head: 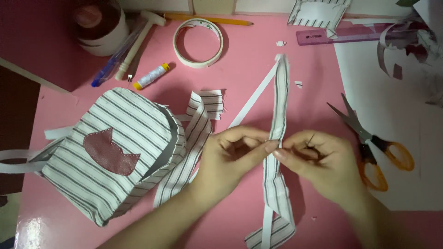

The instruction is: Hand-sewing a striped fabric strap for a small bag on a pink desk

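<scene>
Bottom of view: striped fabric strip (276, 184) trailing off table edge, doubled lengthwise w/ a white paper strip (251, 103) alongside, poss. tucked inside lower down; fold interior not visible, can't confirm. Mid-frame: left hand (228, 152) and right hand (318, 159) both closed in pinch on strip at same spot, fingertips nearly touching, strip running up betw. them toward far side of pink table (258, 50). Left of hands: striped fabric bag (113, 152) w/ dark red cat-shaped patch (110, 152), loose striped scraps just beside it. Right of hands: orange-handled scissors (369, 143) on white sheet, blades open, near right wrist. Further back: thread spool (151, 76), blue pen (108, 67), small hammer (138, 39), tape roll (198, 42), pencil (207, 19), purple ruler (341, 34), more offcuts. Risks, as judged: fold could spring open or go crooked if either pinch slackens, fabric being narrow and limp; paper strip could slide out of alignment; sideways move of right forearm could catch open scissor blades.
</scene>
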